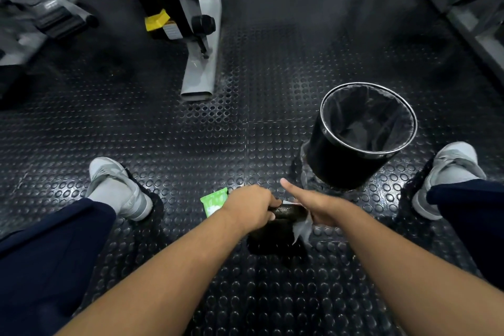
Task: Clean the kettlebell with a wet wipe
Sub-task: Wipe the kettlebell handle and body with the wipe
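Observation:
A black kettlebell [275, 240] stands on the studded rubber floor between my legs, low in the head view. My left hand [252, 206] grips the left end of its handle [289, 211]. My right hand [311, 204] holds a white wet wipe [301, 229] against the right end of the handle, thumb stretched out toward the far side. The wipe hangs down over the bell's right shoulder. A green wet-wipe packet [214, 200] lies on the floor just left of my left hand, partly hidden by it.
A black round bin [351, 161] with a dark liner stands just beyond the kettlebell, to the right. My grey shoes [120, 188] [447, 172] flank the spot. A grey machine leg [200, 68] rises at centre back, more gym frames at both far sides.

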Demonstrator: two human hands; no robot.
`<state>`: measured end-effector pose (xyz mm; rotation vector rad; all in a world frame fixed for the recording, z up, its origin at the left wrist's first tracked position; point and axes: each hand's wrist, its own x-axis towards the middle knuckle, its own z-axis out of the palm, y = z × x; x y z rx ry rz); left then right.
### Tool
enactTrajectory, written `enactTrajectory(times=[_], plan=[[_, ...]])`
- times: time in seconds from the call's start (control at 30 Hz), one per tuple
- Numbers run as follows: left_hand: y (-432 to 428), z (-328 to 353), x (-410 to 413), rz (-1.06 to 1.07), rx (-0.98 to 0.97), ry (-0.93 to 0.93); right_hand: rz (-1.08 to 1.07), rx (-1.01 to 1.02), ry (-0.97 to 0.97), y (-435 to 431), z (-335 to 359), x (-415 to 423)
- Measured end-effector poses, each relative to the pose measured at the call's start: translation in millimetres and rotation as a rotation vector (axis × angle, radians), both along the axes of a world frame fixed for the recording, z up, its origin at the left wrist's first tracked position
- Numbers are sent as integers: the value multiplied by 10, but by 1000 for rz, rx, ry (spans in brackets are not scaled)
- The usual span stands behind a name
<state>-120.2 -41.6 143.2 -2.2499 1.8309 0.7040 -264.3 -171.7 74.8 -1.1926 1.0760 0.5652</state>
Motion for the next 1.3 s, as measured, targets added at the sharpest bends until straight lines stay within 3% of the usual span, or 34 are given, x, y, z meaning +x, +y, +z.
enactTrajectory(times=[0.1, 0.23, 0.37, 0.53, 0.7, 0.87, 1.17, 1.3], plan=[[-22, -1, 3, -14, 7, 3, 172, -186, 85, -25, 314, 96], [-4, 13, -4, -6, 15, 1, 328, -368, 52, 30, 452, 237], [1, 37, -22, 13, 7, 0, 292, -355, 72, 108, 305, 248], [23, 46, -37, 20, -8, -5, 104, -135, -42, 54, 62, 24], [21, 31, -52, 17, -10, 2, 208, -93, 13, -92, 384, 63], [11, 46, -44, 41, 15, 15, 376, -332, 40, 31, 565, 342], [60, 55, -71, 38, -32, -9, 15, -251, -25, -20, -306, -87], [45, 46, -69, 37, -34, -4, 137, -335, 13, -24, 224, 86]])
